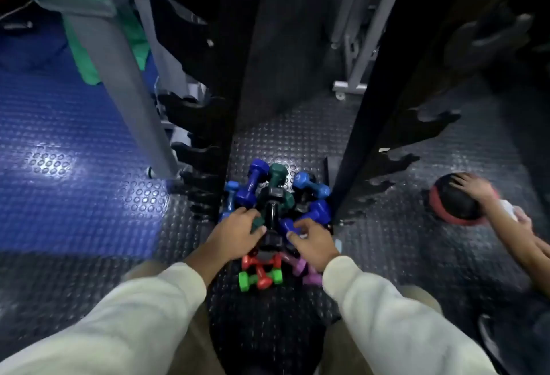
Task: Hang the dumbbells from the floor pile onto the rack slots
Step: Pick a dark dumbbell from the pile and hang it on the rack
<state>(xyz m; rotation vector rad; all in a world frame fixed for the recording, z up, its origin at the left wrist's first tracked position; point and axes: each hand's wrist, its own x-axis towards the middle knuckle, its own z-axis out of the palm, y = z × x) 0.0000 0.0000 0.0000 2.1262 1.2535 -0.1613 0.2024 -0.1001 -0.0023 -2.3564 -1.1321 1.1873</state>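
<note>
**Both hands reaching into a floor pile of dumbbells between two rack uprights**

Head view, looking down. A pile of small coloured dumbbells (276, 214) lies on a dark studded rubber floor (387, 255), between the feet of two black rack uprights. The left upright (202, 124) and right upright (395, 124) each carry a column of hooked slots, and every slot in view is bare.

The left hand (230, 233) rests on the near left of the pile, its fingers (253, 217) curled around the head of a dark green dumbbell (257, 224). The right hand (312, 243) sits on the near right, its fingers (293, 236) half curled beside a blue dumbbell (306, 215); motion blur hides whether they grip it or only touch it.

To do this step well, it seems wise to take the topmost pieces first, grip each by the handle instead of the head, and lift straight up so neighbours do not roll.

Counted, as far as blur and overlap allow: about four blue, two dark green, one large black dumbbell (272, 217) in the middle, two red, one bright green dumbbell (259, 279), and roughly two purple.

At far right, another person's hand (473, 187) rests on a black and red ball (455, 205).
</note>
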